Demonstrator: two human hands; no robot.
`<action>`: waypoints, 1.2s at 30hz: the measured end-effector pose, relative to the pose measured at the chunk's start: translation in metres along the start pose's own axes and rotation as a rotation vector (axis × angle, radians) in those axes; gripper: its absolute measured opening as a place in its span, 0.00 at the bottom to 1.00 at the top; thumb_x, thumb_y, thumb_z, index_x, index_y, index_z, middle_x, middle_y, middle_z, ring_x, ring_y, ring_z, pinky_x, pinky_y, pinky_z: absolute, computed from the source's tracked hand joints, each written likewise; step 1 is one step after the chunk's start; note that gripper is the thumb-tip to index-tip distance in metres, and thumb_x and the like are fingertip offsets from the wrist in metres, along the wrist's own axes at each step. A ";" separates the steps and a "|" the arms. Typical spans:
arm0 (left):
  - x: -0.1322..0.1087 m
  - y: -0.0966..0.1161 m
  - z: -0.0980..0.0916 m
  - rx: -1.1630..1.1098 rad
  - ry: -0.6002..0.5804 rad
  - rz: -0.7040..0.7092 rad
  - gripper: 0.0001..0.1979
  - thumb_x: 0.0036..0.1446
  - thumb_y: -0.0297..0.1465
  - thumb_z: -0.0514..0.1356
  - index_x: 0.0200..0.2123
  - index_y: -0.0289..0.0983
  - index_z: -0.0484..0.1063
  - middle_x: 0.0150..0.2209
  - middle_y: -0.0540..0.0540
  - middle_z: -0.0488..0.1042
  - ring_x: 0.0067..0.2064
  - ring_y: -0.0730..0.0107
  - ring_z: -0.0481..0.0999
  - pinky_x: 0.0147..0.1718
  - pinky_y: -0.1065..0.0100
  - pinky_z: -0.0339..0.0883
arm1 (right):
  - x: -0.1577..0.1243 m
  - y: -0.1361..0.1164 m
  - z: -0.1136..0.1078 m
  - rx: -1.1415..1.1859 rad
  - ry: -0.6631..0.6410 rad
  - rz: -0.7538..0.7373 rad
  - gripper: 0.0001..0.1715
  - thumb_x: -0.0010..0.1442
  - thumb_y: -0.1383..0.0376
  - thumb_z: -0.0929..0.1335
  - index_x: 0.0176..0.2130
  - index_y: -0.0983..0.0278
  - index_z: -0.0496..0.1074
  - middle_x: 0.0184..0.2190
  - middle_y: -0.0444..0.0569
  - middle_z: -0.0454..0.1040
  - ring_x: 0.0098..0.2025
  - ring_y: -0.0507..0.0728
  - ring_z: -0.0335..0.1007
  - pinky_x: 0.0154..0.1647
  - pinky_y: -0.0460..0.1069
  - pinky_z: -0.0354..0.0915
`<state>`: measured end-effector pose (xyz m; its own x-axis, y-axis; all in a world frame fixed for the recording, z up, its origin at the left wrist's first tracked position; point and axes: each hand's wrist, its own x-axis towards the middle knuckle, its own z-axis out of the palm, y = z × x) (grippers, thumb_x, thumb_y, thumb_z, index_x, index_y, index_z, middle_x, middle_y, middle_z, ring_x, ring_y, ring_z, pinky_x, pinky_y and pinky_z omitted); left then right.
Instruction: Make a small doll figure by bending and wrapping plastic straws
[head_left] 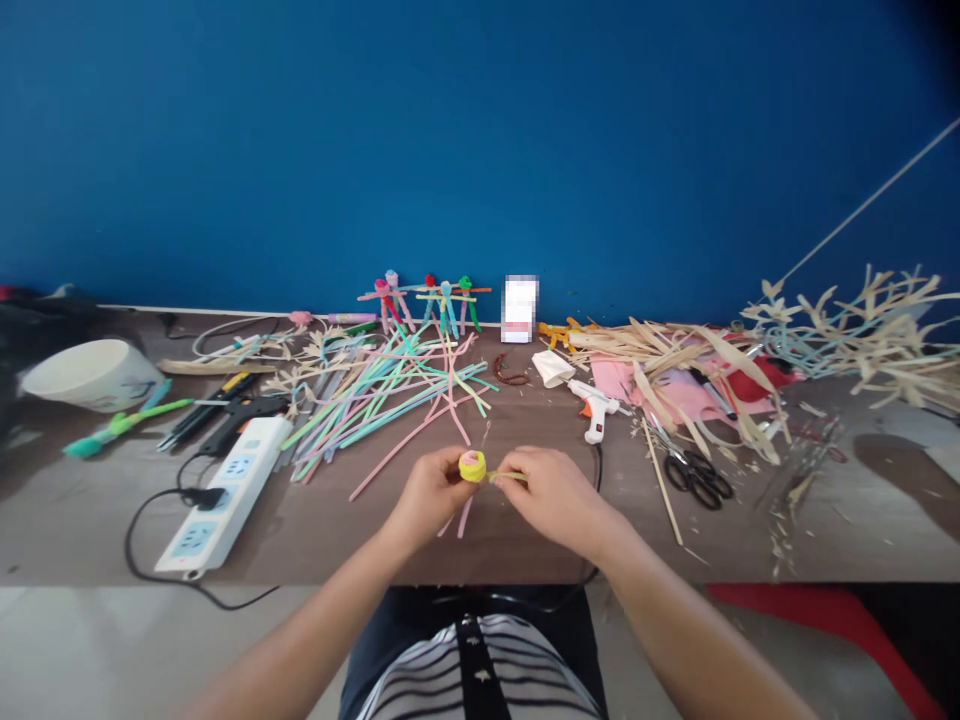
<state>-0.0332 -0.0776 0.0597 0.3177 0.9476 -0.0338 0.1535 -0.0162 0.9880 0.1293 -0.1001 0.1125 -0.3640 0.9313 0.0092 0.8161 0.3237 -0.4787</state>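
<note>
Small yellow coil [472, 466] with a pink centre, held above the counter [517, 540] between both hands, pinched firmly in the closed left grip [431, 495]. Yellow strip [510, 476] running from the coil into the right grip [551, 490], also closed. Just below the left grip, pink strips [465, 517] hanging. Ahead of the grips, a heap of pastel craft strips [382, 400]; ahead and to the right, a white glue gun [596, 407]; farther right, black-handled scissors [696, 478]; left, a white power strip [221, 495].
</note>
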 end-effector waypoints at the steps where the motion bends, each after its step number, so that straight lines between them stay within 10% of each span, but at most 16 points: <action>1: 0.000 0.002 -0.001 -0.024 -0.028 -0.016 0.02 0.41 0.26 0.59 0.23 0.33 0.68 0.21 0.53 0.68 0.25 0.75 0.65 0.26 0.75 0.58 | 0.001 0.002 -0.002 0.044 0.006 -0.009 0.07 0.54 0.66 0.63 0.27 0.63 0.69 0.28 0.44 0.71 0.30 0.50 0.64 0.29 0.44 0.52; 5: -0.003 0.008 -0.003 -0.150 -0.128 -0.099 0.03 0.38 0.24 0.60 0.20 0.33 0.68 0.19 0.53 0.67 0.23 0.76 0.63 0.24 0.75 0.56 | 0.009 0.013 -0.006 0.208 -0.031 -0.035 0.04 0.49 0.66 0.66 0.25 0.63 0.70 0.26 0.42 0.70 0.28 0.49 0.63 0.28 0.44 0.53; 12: -0.004 0.008 -0.004 -0.301 -0.155 -0.104 0.05 0.36 0.27 0.64 0.20 0.33 0.70 0.20 0.52 0.67 0.24 0.76 0.64 0.25 0.74 0.58 | 0.030 0.034 0.012 0.950 -0.505 0.142 0.07 0.47 0.64 0.66 0.27 0.66 0.67 0.16 0.39 0.68 0.13 0.44 0.53 0.14 0.41 0.48; 18: -0.002 -0.006 0.001 -0.526 -0.017 -0.061 0.07 0.35 0.25 0.66 0.21 0.33 0.71 0.20 0.53 0.68 0.23 0.78 0.65 0.25 0.75 0.59 | 0.027 0.031 0.046 1.533 -0.488 0.385 0.14 0.43 0.61 0.68 0.25 0.64 0.59 0.08 0.33 0.58 0.09 0.43 0.44 0.10 0.39 0.42; 26: -0.004 -0.013 0.022 -0.863 0.265 -0.228 0.12 0.34 0.26 0.67 0.25 0.33 0.69 0.22 0.53 0.69 0.24 0.79 0.69 0.27 0.75 0.63 | 0.019 0.016 0.073 1.469 0.085 0.430 0.15 0.41 0.60 0.70 0.23 0.65 0.61 0.12 0.36 0.61 0.10 0.42 0.49 0.09 0.39 0.43; 36: -0.001 -0.018 0.026 -0.682 0.376 -0.161 0.11 0.35 0.28 0.67 0.24 0.33 0.69 0.23 0.52 0.70 0.25 0.77 0.68 0.26 0.75 0.63 | 0.014 0.012 0.085 1.161 0.192 0.383 0.20 0.50 0.53 0.65 0.21 0.67 0.65 0.13 0.39 0.61 0.10 0.43 0.49 0.09 0.41 0.44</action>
<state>-0.0121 -0.0870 0.0379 -0.0154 0.9678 -0.2512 -0.4749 0.2139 0.8536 0.0963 -0.0975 0.0324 -0.0378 0.9744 -0.2214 -0.0614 -0.2234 -0.9728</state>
